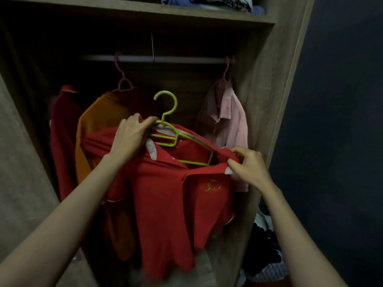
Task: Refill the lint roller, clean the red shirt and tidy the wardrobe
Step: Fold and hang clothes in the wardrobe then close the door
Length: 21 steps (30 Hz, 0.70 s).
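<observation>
Red shirt [165, 193]: centre of frame, draped on a green hanger [176, 104] and held out in front of the open wardrobe [269, 100]; body and sleeves hang loose, a yellow emblem faces the camera.
Green hanger: hook free, below the rail [176, 59] and not yet on it; one arm shows through the open collar.
Left hand [130, 137]: centre of frame, fingers closed round the hanger's neck and the collar beside it, likely carrying the weight.
Right hand [246, 166]: right of centre, pinching the shirt's collar edge, apparently to seat the fabric over the hanger's arm.
Step judged: squaring the shirt on its hanger for hanging up.
Lint roller: not in view.
Rail contents: dark red garment [62, 131] at left; orange garment [99, 121] on a pink hanger [122, 79]; pink shirt [232, 117] at right on a second pink hanger [226, 73]; a gap between the last two, behind the green hook.
Upper shelf [186, 16]: folded clothes [217, 2] at top of frame.
Lower right: heap of mixed clothes [265, 245] beside the wardrobe.
Room: dim; dark wall [342, 100] at right.
</observation>
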Each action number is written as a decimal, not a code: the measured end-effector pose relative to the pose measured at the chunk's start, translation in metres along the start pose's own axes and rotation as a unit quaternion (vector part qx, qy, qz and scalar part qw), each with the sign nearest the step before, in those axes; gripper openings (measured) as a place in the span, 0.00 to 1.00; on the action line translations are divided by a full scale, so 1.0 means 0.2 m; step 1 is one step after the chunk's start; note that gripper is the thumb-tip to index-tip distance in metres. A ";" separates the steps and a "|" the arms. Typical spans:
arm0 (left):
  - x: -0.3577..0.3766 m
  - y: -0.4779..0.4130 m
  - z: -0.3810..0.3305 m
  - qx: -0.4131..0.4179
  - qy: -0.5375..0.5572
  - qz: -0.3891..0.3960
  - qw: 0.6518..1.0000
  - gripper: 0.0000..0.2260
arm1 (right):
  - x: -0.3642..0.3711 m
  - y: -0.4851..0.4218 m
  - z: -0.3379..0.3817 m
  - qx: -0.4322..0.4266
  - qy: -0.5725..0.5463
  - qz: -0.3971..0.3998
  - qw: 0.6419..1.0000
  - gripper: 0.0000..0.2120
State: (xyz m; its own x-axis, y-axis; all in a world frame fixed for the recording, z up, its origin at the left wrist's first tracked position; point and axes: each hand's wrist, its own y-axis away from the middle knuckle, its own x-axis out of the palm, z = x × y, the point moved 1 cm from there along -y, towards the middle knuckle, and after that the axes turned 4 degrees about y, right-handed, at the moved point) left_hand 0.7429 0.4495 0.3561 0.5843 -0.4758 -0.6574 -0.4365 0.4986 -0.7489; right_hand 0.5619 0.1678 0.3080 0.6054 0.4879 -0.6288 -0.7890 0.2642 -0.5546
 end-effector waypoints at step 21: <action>0.06 0.00 -0.14 0.023 0.263 0.069 0.962 0.20 | 0.15 -0.12 0.10 -0.124 0.105 -0.109 0.981 0.18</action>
State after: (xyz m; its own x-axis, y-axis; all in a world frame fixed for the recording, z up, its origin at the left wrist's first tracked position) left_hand 0.7305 0.4230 0.3467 0.0908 -0.6967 -0.7116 -0.4468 0.6101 -0.6543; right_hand 0.5973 0.1932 0.3138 0.7861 0.2525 -0.5642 -0.6040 0.1195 -0.7880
